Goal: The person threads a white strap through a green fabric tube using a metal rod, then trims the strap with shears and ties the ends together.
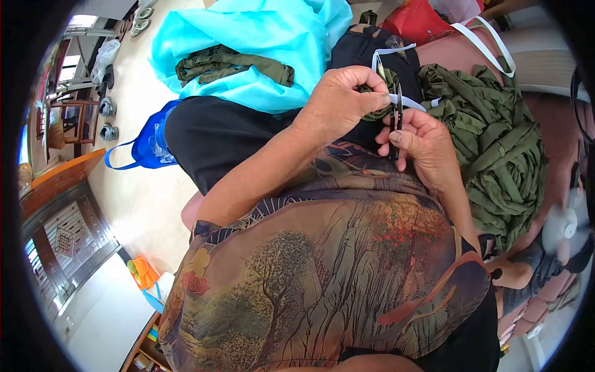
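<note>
My left hand (339,102) is closed, thumb and forefinger pinching a narrow white strip (406,103) beside a bunch of dark green fabric. In my right hand (424,139) is a pair of black thread snips (396,127), blades pointing away from me and close against the strip. The fingers partly cover the snips' handles. Just right of both hands lies a large heap of dark green fabric strips (496,146). How the pinched strip joins the green cloth is hidden by my left fingers.
A turquoise sheet (248,34) across from me bears a folded green piece (235,68). A blue bag (149,137) hangs by my left knee. At the top are a red bag (414,22) and a white strap (489,43). A fan (567,230) and another person's leg (513,274) are at right.
</note>
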Available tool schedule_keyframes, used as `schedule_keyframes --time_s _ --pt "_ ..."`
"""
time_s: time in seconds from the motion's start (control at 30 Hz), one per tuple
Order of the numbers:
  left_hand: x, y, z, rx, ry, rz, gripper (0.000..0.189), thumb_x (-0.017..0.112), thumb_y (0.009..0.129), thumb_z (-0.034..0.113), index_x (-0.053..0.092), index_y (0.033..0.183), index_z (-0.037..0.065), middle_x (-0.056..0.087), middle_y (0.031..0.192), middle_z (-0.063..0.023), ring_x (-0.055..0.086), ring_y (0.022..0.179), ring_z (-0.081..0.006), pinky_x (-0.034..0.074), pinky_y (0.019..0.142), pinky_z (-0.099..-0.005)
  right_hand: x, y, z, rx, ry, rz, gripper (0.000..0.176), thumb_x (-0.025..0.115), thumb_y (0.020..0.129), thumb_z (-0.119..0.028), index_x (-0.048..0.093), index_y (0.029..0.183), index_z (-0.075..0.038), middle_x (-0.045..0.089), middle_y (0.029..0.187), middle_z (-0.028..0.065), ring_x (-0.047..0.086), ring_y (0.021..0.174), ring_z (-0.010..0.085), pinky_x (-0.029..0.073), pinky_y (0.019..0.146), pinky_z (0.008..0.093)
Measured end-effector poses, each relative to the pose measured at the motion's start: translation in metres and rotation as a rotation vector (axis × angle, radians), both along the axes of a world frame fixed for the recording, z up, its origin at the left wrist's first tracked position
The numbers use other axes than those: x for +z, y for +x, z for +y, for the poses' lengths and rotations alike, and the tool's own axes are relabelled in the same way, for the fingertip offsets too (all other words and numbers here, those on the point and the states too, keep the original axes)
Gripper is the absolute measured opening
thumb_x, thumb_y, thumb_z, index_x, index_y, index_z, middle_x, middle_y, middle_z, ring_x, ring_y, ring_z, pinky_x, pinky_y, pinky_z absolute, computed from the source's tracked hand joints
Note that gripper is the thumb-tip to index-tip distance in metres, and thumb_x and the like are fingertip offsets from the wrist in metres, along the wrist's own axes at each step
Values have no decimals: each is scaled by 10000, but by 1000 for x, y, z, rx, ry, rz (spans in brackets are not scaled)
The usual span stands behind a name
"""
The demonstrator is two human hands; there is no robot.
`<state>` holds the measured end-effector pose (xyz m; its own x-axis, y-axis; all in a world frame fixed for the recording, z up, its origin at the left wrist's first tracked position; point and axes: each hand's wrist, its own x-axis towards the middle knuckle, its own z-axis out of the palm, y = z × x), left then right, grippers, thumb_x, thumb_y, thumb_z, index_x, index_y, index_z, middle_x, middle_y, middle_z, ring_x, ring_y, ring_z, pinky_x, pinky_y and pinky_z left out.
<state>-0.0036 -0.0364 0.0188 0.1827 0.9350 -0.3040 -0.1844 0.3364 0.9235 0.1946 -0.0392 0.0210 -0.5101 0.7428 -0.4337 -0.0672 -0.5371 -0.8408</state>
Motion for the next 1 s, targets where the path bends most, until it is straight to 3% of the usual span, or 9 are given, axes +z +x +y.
schedule_keyframes --time_s 1.0 --pt "-13 -2 3 0 54 31 50 684 867 61 653 884 25 649 810 -4 591 750 -70 481 699 -213 -4 -5 1 -8 10 -9 225 676 898 -147 596 1029 16 664 800 84 631 652 120 434 453 188"
